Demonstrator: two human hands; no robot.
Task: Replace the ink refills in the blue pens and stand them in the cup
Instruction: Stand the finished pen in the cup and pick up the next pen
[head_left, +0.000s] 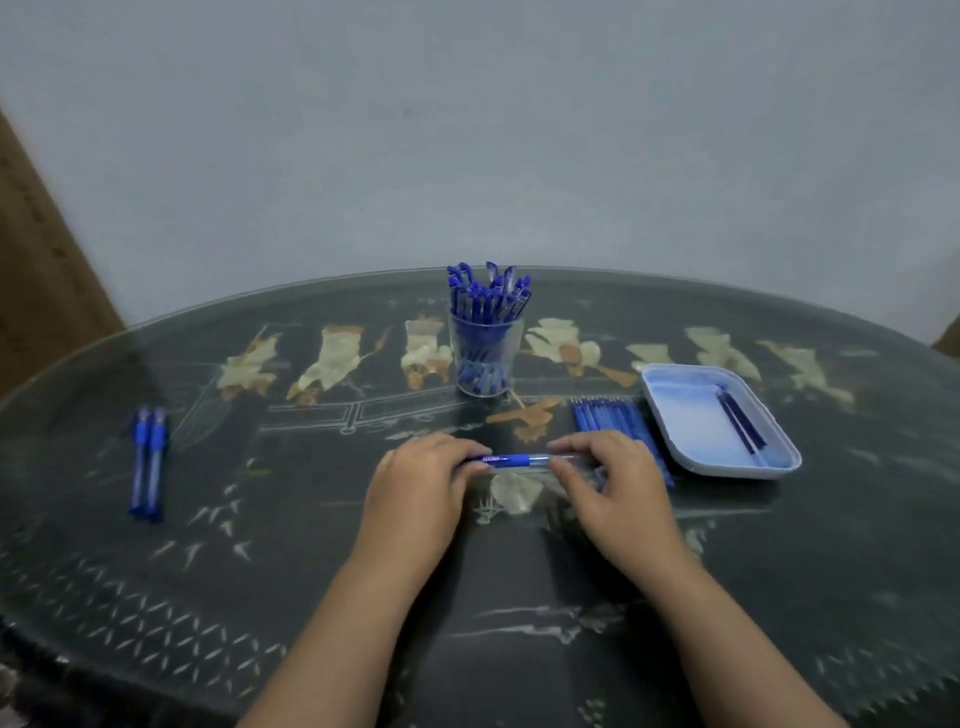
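Head view: a blue pen is held level, close over the middle of the tabletop, between both hands.
Left hand: the left hand is closed round the pen's blue printed end, fingers curled over it.
Right hand: the right hand is closed on the clear end, which is pinched between fingers and thumb.
Step in hand: a twist of the barrel is judged likely; whether it is being opened or closed cannot be told.
Done: a clear cup behind the hands is crowded with standing pens, clips up, so most of the job is judged finished.
Spent parts: a few dark used refills are seen lying in a pale tray to the right; their number is blurred.
Supply: a row of blue refills is laid just beside the tray, partly hidden by the right hand.
Left to do: two loose pens are laid side by side well apart at the far left, probably awaiting their turn, besides the pen in hand.
Surface: the tabletop is dark and glossy, decorated with pale painted figures.
Room: a plain pale wall is seen behind, and a brown panel at the left edge.
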